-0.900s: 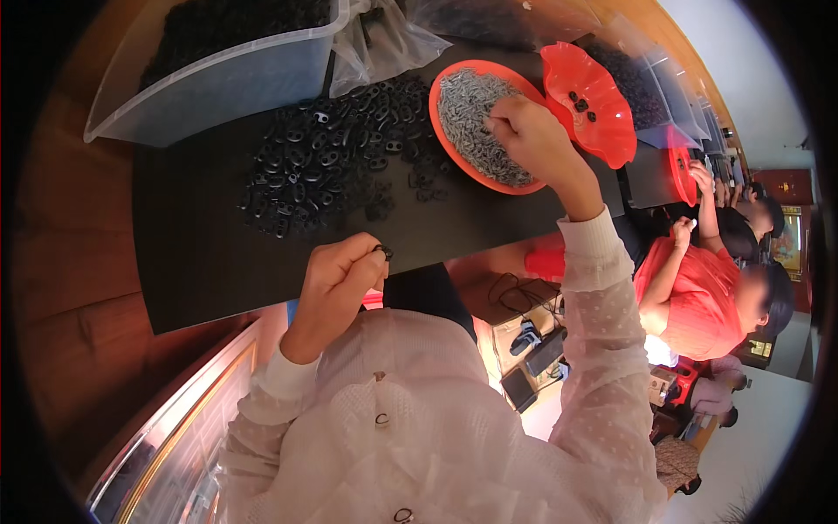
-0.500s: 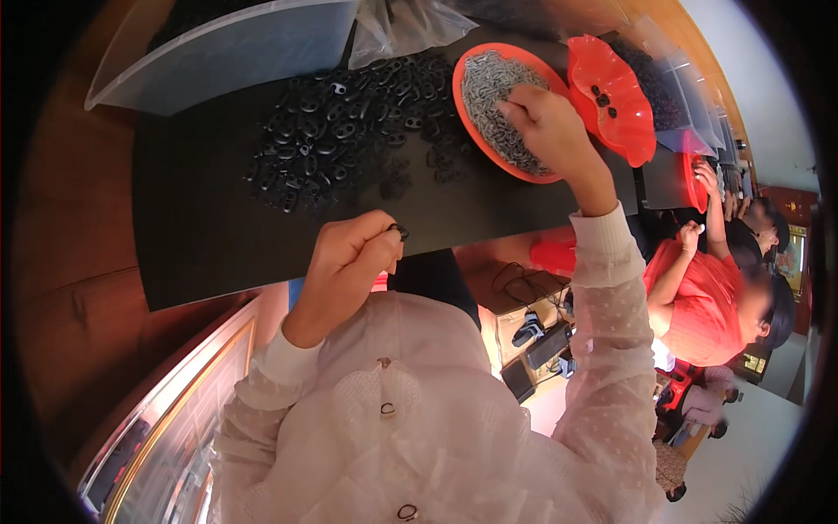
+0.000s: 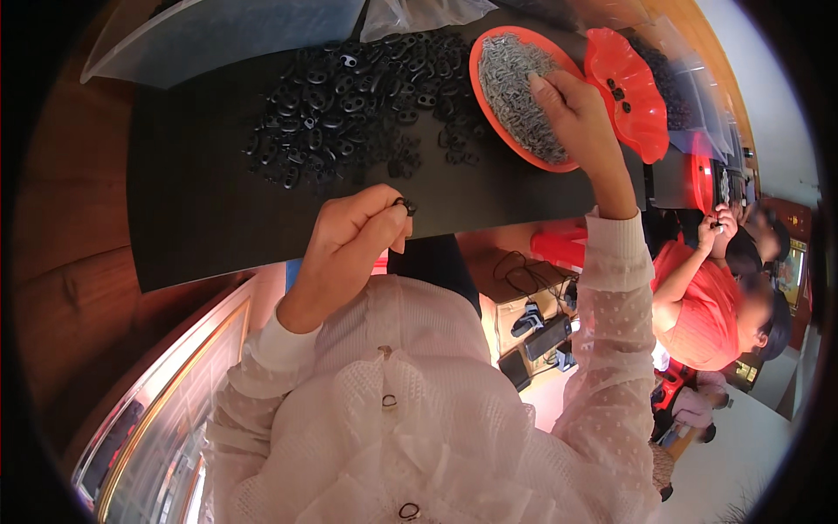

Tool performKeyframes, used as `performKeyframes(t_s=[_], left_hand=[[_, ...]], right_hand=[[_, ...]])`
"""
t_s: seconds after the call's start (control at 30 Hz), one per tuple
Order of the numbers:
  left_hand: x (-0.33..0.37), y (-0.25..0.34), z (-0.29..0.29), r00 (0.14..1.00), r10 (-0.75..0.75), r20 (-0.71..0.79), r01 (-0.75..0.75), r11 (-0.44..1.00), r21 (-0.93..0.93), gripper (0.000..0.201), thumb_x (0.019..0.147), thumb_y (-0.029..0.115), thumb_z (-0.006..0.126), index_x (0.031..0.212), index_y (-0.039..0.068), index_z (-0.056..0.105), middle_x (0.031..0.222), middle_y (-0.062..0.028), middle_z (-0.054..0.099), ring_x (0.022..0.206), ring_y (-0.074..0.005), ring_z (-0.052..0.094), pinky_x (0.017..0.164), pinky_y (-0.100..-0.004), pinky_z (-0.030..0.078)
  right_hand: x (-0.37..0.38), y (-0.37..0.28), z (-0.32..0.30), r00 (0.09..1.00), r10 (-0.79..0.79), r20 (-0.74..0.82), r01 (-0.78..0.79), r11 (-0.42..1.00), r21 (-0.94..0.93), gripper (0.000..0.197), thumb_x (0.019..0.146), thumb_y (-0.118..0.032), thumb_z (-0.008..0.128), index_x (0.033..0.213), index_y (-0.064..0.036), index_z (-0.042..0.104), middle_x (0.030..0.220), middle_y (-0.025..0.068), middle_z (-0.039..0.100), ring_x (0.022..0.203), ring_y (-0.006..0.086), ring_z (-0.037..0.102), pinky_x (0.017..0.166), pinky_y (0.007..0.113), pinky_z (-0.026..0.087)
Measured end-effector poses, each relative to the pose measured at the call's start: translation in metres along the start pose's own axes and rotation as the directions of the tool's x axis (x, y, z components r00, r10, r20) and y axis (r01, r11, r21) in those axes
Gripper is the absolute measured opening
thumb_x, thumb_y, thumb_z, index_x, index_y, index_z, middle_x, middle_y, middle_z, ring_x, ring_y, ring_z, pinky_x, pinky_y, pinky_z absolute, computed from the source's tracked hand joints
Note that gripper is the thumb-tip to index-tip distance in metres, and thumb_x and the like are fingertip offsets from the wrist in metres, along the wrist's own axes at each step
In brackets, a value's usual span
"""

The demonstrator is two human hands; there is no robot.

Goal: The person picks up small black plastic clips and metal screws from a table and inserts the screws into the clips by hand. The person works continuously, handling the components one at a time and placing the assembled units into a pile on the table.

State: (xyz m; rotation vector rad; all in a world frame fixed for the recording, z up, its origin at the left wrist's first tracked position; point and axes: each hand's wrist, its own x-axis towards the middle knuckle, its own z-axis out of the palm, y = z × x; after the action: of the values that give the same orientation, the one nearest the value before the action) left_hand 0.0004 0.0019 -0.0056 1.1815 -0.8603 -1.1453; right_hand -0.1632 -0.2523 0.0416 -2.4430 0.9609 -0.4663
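My left hand is closed near the table's front edge. Between its thumb and forefinger sits a small black plastic cord lock, mostly hidden by the fingers. Farther right and away, my right hand hangs over a red oval dish heaped with small grey metal springs. Thumb and fingers are pinched together there; whatever they hold is too small or hidden to make out. Many black two-holed cord locks lie piled on the dark table, left of the dish, with smaller black parts along the pile's near side.
A wavy red dish with a few black pieces stands right of the springs. At the back are a translucent bin and a clear plastic bag. Co-workers sit to the right, one in a red shirt. Cables and devices lie below the table.
My right hand has lifted slightly out of the springs toward the dish's right rim. The cord lock shows more at my left fingertips. The view has shifted a little.
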Motion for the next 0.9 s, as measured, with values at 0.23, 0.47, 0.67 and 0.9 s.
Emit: performKeyframes(t_s=[0.23,0.47,0.67,0.9], left_hand=[[-0.001,0.006,-0.002,0.999,-0.052,-0.009,0.052,0.999,0.015,0.02,0.095,0.012,0.049,0.083,-0.001,0.059,0.066,-0.0015,0.056,0.059,-0.0048,0.047,0.052,-0.0228,0.037],[-0.005,0.009,-0.004,0.998,-0.066,-0.019,0.066,0.998,0.012,0.02,0.095,0.011,0.049,0.085,-0.001,0.06,0.066,-0.0012,0.056,0.061,-0.0048,0.049,0.053,-0.0222,0.038],[-0.005,0.008,-0.003,0.999,-0.006,-0.031,0.005,0.999,-0.05,0.018,0.094,0.009,0.05,0.082,-0.002,0.059,0.065,-0.0013,0.054,0.062,-0.0062,0.049,0.057,-0.0222,0.04],[-0.005,0.01,-0.004,1.0,-0.026,-0.005,0.026,0.998,-0.05,0.019,0.093,0.009,0.05,0.079,-0.001,0.057,0.066,-0.0003,0.053,0.062,-0.0056,0.047,0.056,-0.0223,0.039]], right_hand=[[-0.036,-0.063,0.016,0.989,-0.099,0.106,0.059,0.943,0.326,0.023,0.093,-0.02,0.059,0.09,0.0021,0.057,0.072,0.0114,0.054,0.062,0.0199,0.049,0.058,0.034,0.042],[-0.056,-0.102,0.052,0.944,-0.235,0.23,0.09,0.858,0.506,0.016,0.091,-0.01,0.062,0.084,0.0026,0.054,0.07,0.011,0.052,0.059,0.0194,0.048,0.054,0.031,0.04],[-0.058,-0.109,0.055,0.946,-0.223,0.235,0.078,0.861,0.503,0.016,0.09,-0.009,0.062,0.083,0.0027,0.054,0.067,0.0105,0.051,0.056,0.0183,0.047,0.052,0.031,0.04],[-0.058,-0.111,0.057,0.949,-0.21,0.233,0.063,0.856,0.513,0.017,0.091,-0.01,0.062,0.081,0.0023,0.054,0.065,0.0093,0.05,0.056,0.0157,0.045,0.052,0.03,0.039]])
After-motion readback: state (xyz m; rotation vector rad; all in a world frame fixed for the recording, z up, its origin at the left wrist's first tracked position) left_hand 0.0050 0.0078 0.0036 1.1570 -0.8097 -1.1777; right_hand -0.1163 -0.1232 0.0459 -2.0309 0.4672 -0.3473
